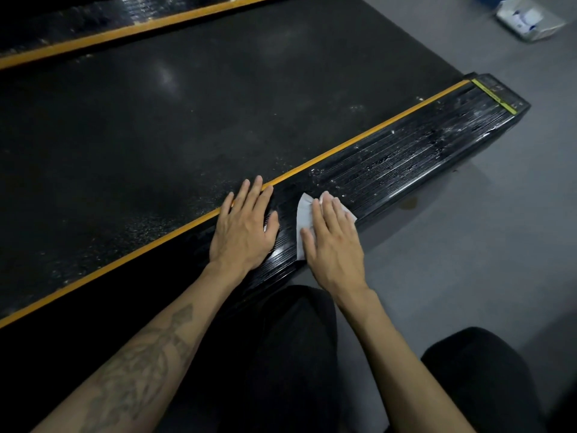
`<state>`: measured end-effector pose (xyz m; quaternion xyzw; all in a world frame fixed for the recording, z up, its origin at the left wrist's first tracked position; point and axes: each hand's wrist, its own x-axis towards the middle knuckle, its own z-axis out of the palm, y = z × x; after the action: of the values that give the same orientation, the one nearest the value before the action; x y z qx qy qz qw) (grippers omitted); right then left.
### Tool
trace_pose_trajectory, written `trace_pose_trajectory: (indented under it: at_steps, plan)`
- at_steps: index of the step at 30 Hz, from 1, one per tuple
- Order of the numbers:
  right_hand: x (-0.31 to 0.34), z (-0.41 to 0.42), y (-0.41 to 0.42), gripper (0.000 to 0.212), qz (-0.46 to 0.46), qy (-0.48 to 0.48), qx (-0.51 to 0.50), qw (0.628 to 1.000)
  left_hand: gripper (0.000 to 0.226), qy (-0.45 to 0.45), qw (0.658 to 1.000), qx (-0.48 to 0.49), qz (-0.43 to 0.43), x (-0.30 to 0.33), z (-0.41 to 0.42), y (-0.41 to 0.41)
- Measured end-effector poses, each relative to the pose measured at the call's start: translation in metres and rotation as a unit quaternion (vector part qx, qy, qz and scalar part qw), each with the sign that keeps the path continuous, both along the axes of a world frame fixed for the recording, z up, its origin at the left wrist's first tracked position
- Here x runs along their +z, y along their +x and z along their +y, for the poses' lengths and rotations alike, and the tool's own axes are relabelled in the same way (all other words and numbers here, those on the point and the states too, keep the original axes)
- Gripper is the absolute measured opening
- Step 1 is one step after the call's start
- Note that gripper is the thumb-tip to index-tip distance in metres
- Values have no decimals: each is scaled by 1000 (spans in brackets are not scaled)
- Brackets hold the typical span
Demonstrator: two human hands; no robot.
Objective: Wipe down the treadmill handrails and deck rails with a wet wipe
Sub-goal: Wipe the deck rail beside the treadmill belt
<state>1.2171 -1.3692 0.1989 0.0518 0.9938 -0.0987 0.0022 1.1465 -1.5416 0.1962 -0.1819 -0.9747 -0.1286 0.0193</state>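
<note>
Wet wipe [304, 217]: white, crumpled flat, laid on the near deck rail [406, 157] at centre frame. It is pressed down under the right hand [335, 242]; its corners show beyond the fingertips and to the left of the thumb.

Right hand: spread flat, fingers straight and close together, palm down on the wipe; nothing is gripped.

Left hand [245, 228]: laid flat on the same rail, just left of the wipe and apart from it, fingers extended, their tips reaching the orange edge strip [368, 137]. Nothing is held. A tattoo is seen on the left forearm [140, 364] at lower left.

Near deck rail: black, ribbed lengthwise, run diagonally from lower left to upper right, speckled with pale residue beyond the wipe; a yellow-green label [493, 96] is set across its far end.

Treadmill belt [187, 104]: black, textured, filling the upper left half, bordered by the orange strip.

Far deck rail [93, 23]: black with orange edging, at the top left.

Floor [484, 229]: grey, on the right.

Wipe packet [529, 18]: white and blue, blurred, lying on the floor at upper right.

Dark trouser knees [474, 370]: at the bottom of the frame.
</note>
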Motion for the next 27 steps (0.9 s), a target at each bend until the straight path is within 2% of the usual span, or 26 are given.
trace_pose_trajectory:
  at_steps: [2,6,11,16,20,24,27]
  plan:
    - [0,5,-4,63,4,16,-10,1000,59,-1,1000,-1,-1,0,0,0]
    - [-1,-14,10,64,7,-14,-64,998,59,-4,1000,-1,-4,-1,1,-1]
    - [2,-2,-10,63,-21,28,15,999,59,-1,1000,1,-5,0,1,-1]
    - [2,-1,0,65,-29,35,-39,998,58,1,1000,2,0,0,2,-1]
    - [0,-11,-6,67,-42,46,-11,998,58,3,1000,3,-3,0,2,-2]
    - [3,0,-11,65,-28,23,18,999,58,2,1000,4,-9,2,3,-2]
    - [1,1,-7,62,12,-40,21,999,59,-1,1000,5,-11,3,3,-1]
